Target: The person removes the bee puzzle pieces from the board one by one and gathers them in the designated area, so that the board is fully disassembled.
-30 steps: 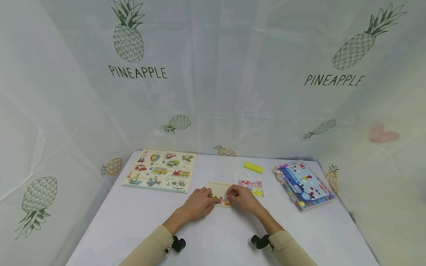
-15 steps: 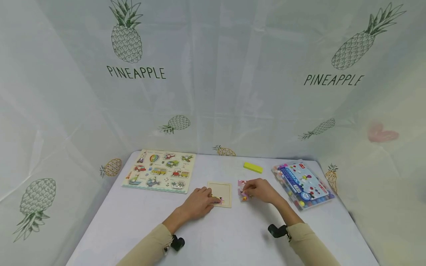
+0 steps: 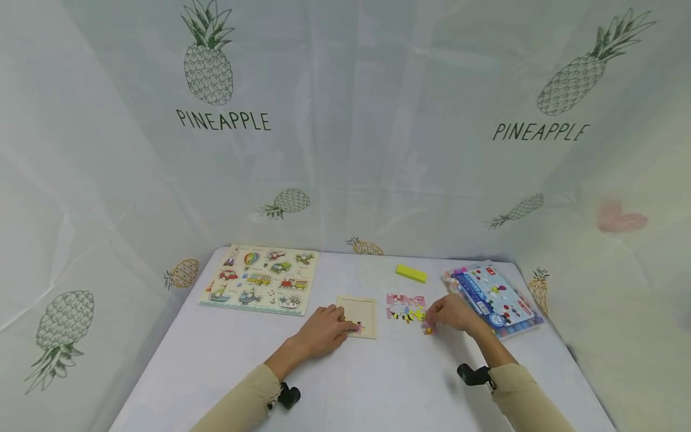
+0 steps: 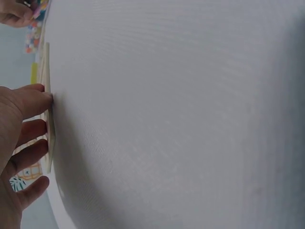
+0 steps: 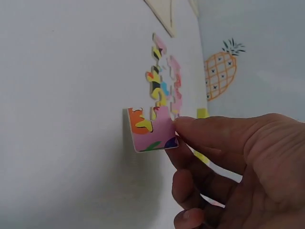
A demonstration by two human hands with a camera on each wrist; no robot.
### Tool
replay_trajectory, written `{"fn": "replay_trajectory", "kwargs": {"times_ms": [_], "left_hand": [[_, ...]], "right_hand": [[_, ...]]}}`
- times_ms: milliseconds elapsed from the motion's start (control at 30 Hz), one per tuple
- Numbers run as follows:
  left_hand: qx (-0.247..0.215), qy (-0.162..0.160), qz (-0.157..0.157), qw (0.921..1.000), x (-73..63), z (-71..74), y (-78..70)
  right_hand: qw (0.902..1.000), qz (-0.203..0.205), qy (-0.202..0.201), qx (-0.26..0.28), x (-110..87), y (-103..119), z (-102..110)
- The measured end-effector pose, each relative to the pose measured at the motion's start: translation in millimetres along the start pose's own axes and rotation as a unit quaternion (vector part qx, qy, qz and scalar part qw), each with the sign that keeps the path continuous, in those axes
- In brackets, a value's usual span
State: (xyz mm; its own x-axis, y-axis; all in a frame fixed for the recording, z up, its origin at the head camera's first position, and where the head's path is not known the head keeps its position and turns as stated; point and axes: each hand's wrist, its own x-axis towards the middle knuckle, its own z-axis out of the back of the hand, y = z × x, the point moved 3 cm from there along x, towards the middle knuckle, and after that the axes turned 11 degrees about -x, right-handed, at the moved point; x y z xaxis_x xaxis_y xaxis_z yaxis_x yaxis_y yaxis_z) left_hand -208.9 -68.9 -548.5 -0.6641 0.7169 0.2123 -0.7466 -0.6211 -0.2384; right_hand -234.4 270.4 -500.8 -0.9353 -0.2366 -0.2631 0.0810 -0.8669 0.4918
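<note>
In the head view my left hand (image 3: 323,330) rests on the left side of a small wooden puzzle tray (image 3: 366,309), its index finger laid over the lower edge. A pink piece shows by that fingertip; other pieces there are hidden. The left wrist view has the thumb and fingers touching the rim of the tray (image 4: 49,143). Thumb and finger of my right hand (image 5: 238,152) pinch a pink corner puzzle piece (image 5: 159,131) with orange and yellow patches. Just left of that hand (image 3: 453,313) lie several loose puzzle pieces (image 3: 399,300) in a cluster.
A large vehicle peg puzzle board (image 3: 264,279) lies at the back left. Behind the loose pieces sits a yellow block (image 3: 411,273). To the right, a clear plastic box (image 3: 499,303) of coloured beads lies partly behind the right hand. A pineapple-print curtain hangs behind the table.
From the tray, my right hand has moved right past the loose pieces, carrying the corner puzzle piece. The loose cluster is uncovered again. My left hand has stayed in place.
</note>
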Motion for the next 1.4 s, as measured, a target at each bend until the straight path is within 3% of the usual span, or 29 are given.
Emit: {"fn": "replay_trajectory", "kwargs": {"times_ms": [100,200,533,733,833,1133,1400], "left_hand": [[0.002,-0.001,0.002,1.0000,0.2,0.9,-0.8],[0.005,-0.005,-0.002,1.0000,0.8,1.6,-1.2],[0.006,0.016,0.015,0.9997,0.6,-0.9,-1.2],[0.004,0.012,0.010,0.9999,0.5,0.0,-2.0],[0.007,0.007,0.005,0.9999,0.7,0.1,-2.1],[0.001,-0.002,-0.001,1.0000,0.5,-1.7,-1.1],[0.002,0.012,0.016,0.9998,0.5,-2.5,-0.5]], "right_hand": [[0.9989,-0.036,0.005,0.031,-4.0,-4,-3],[0.9971,-0.042,0.010,0.062,-6.0,-6,-6],[0.9964,-0.008,0.019,0.082,-3.0,-12,-11],[0.9980,0.035,-0.006,0.052,2.5,-17,-20],[0.9987,0.036,-0.019,0.031,2.8,-17,-21],[0.9992,-0.023,-0.031,-0.013,5.9,-18,-27],[0.9983,-0.029,-0.044,-0.023,5.4,-15,-29]]}}
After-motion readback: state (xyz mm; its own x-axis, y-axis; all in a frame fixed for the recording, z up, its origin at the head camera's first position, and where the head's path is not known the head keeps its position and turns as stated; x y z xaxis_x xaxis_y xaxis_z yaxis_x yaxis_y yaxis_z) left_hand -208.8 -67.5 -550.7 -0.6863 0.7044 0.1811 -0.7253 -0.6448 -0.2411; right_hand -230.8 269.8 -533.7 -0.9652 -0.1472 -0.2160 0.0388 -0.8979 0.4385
